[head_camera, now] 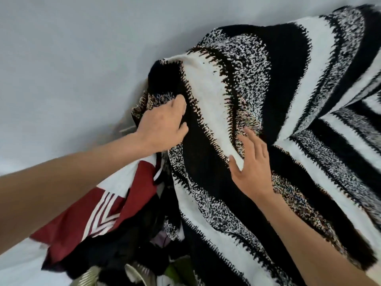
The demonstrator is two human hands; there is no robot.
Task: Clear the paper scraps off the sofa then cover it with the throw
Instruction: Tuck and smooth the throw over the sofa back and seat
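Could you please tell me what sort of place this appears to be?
Probably a room in a home, though little shows: a black-and-white striped knitted throw draped over something bulky, a dark red and white cloth beside heaped dark clothing, and a plain pale grey wall behind.

Entry: two arms were in view, both bare. Left forearm (68, 178) showed uncovered skin from frame edge to wrist; right forearm (305, 234) was the same. Left hand (162, 129) and right hand (252, 168) were bare too, with slender fingers.
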